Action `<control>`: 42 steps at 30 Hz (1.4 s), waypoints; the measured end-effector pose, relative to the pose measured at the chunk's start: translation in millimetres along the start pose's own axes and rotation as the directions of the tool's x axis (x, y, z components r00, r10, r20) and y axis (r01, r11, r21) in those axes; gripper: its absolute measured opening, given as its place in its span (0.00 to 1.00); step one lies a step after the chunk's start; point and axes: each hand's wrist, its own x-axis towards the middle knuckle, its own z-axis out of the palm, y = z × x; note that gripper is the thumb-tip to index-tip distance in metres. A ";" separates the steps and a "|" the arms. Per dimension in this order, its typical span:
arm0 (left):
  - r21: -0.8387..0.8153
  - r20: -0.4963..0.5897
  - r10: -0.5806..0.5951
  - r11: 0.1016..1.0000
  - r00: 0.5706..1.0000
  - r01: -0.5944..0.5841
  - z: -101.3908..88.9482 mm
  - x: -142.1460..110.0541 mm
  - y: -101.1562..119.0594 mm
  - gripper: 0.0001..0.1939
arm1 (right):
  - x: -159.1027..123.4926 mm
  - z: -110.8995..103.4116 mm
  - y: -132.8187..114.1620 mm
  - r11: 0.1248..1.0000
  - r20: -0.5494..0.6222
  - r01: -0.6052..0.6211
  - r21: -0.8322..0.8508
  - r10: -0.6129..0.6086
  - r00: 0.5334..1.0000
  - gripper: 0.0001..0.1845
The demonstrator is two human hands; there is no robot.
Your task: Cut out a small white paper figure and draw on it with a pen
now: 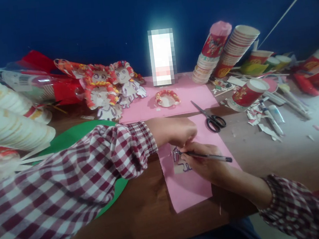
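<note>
My right hand (209, 163) is closed round a dark pen (209, 156), its tip on a small piece of pale card (179, 168) with purple outlines drawn on it. Beneath the card lies a sheet of pink paper (190, 196). Curled at the card's upper edge is my left hand (175, 130), with its fingertips tucked out of sight; whatever they grip is hidden. Black-handled scissors (216, 123) rest just beyond my right hand, partly on the pink sheet. A small ring with a red and gold rim (168, 98) sits farther back on more pink paper.
Cut-out paper figures (122, 75) stand at the back left beside stacked paper cups (12, 117). More cup stacks (212, 52) lean at the back right. Paper scraps and tubes (270, 120) litter the right side. A green sheet (117, 189) lies under my left arm.
</note>
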 end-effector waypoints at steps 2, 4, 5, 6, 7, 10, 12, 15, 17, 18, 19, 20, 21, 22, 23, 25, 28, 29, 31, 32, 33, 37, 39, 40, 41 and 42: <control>-0.007 0.001 0.001 1.000 1.000 -0.001 0.3 0.2 -0.3 0.10 | 0.0 -0.5 -0.1 1.000 0.006 0.004 -0.003 -0.004 1.000 0.04; -0.012 -0.002 0.009 1.000 1.000 -0.009 0.8 0.3 -0.9 0.09 | -0.1 -1.0 -0.2 1.000 0.012 0.000 -0.003 0.000 1.000 0.03; -0.013 -0.004 0.013 1.000 1.000 -0.013 1.1 0.4 -1.2 0.09 | -0.2 -1.2 -0.4 1.000 0.016 -0.003 -0.003 0.003 1.000 0.03; -0.014 -0.006 0.016 1.000 1.000 -0.016 1.3 0.4 -1.4 0.09 | -0.1 -1.3 -0.5 1.000 0.015 -0.001 -0.003 0.001 1.000 0.03; -0.014 -0.005 0.015 1.000 1.000 -0.016 1.5 0.4 -1.5 0.09 | 0.0 -1.4 -0.7 1.000 0.015 0.002 -0.003 -0.002 1.000 0.03; -0.007 -0.006 0.011 1.000 1.000 -0.011 1.7 0.3 -1.3 0.10 | 0.6 -1.4 -1.5 1.000 0.006 0.005 -0.012 -0.005 1.000 0.03; -0.001 -0.007 0.010 1.000 1.000 -0.010 1.7 0.2 -0.9 0.10 | 1.0 -1.6 -2.3 1.000 0.013 -0.011 -0.020 0.011 1.000 0.03; 0.002 -0.002 0.011 1.000 1.000 -0.011 1.7 0.5 -0.7 0.11 | 1.2 -1.8 -3.2 0.999 0.033 -0.032 -0.027 0.033 0.999 0.03; 0.001 -0.002 0.010 1.000 1.000 -0.010 1.8 0.8 -0.7 0.11 | 0.9 -1.6 -3.0 0.999 0.030 -0.036 -0.026 0.037 0.999 0.03; 0.000 0.000 0.007 1.000 1.000 -0.007 1.7 0.9 -0.7 0.11 | 0.6 -1.5 -2.8 0.999 0.028 -0.037 -0.025 0.038 0.999 0.03; -0.003 0.003 0.003 1.000 1.000 -0.003 1.7 0.9 -0.6 0.11 | 0.3 -1.4 -2.6 0.999 0.027 -0.038 -0.020 0.039 0.999 0.03; -0.006 0.010 -0.002 1.000 1.000 0.002 1.6 0.9 -0.6 0.11 | 0.1 -1.4 -2.4 0.999 0.032 -0.039 -0.014 0.040 0.999 0.03; -0.009 0.014 -0.007 1.000 1.000 0.007 1.5 0.8 -0.5 0.11 | -0.1 -1.5 -2.2 0.999 0.035 -0.042 -0.012 0.043 0.998 0.03; -0.014 0.017 -0.009 1.000 1.000 0.009 1.5 0.7 -0.5 0.11 | -0.2 -1.6 -2.2 0.999 0.040 -0.045 -0.012 0.046 0.998 0.03; -0.018 0.016 -0.009 1.000 1.000 0.010 1.4 0.5 -0.5 0.11 | -0.2 -1.7 -2.2 0.999 0.042 -0.046 -0.012 0.047 0.998 0.03; -0.025 0.013 -0.009 1.000 1.000 0.010 1.3 0.1 -0.6 0.11 | -0.1 -2.1 -2.4 0.999 0.044 -0.044 -0.011 0.045 0.998 0.03; -0.025 0.013 -0.005 1.000 1.000 0.005 1.2 -0.5 -0.7 0.11 | 0.1 -2.2 -2.2 0.999 0.050 -0.039 -0.008 0.039 0.998 0.03; -0.020 0.012 -0.004 1.000 1.000 0.004 1.1 -0.6 -0.6 0.12 | 0.1 -2.1 -2.0 0.999 0.050 -0.035 -0.008 0.035 0.998 0.04; -0.006 0.009 -0.003 1.000 1.000 0.003 0.9 -0.7 -0.1 0.12 | 0.1 -1.8 -1.8 1.000 0.037 -0.019 -0.011 0.019 0.999 0.04; 0.001 0.009 -0.004 1.000 1.000 0.004 0.9 -0.7 0.2 0.12 | 0.1 -1.8 -1.8 1.000 0.033 -0.012 -0.010 0.012 0.999 0.04; 0.005 0.012 -0.007 1.000 1.000 0.007 1.0 -0.7 0.3 0.12 | 0.3 -1.8 -1.9 1.000 0.029 -0.004 -0.009 0.004 1.000 0.04; 0.006 0.013 0.001 1.000 1.000 -0.001 1.6 0.1 -0.2 0.12 | 0.7 -2.0 -2.9 1.000 0.030 0.008 0.007 -0.008 1.000 0.03; 0.003 0.003 0.013 1.000 1.000 -0.013 1.8 0.3 -0.8 0.12 | 0.6 -2.1 -3.1 1.000 0.032 -0.003 0.008 0.003 0.999 0.03; -0.001 0.002 0.017 1.000 1.000 -0.017 1.8 0.3 -1.0 0.11 | 0.4 -2.0 -3.1 1.000 0.035 -0.012 0.012 0.012 0.999 0.04; -0.004 0.003 0.019 1.000 1.000 -0.019 1.8 0.1 -1.2 0.11 | 0.2 -2.0 -3.0 1.000 0.036 -0.022 0.016 0.021 0.999 0.04; -0.008 0.004 0.016 1.000 1.000 -0.016 1.7 -0.1 -1.3 0.11 | 0.0 -1.9 -2.8 0.999 0.035 -0.029 0.021 0.028 0.999 0.04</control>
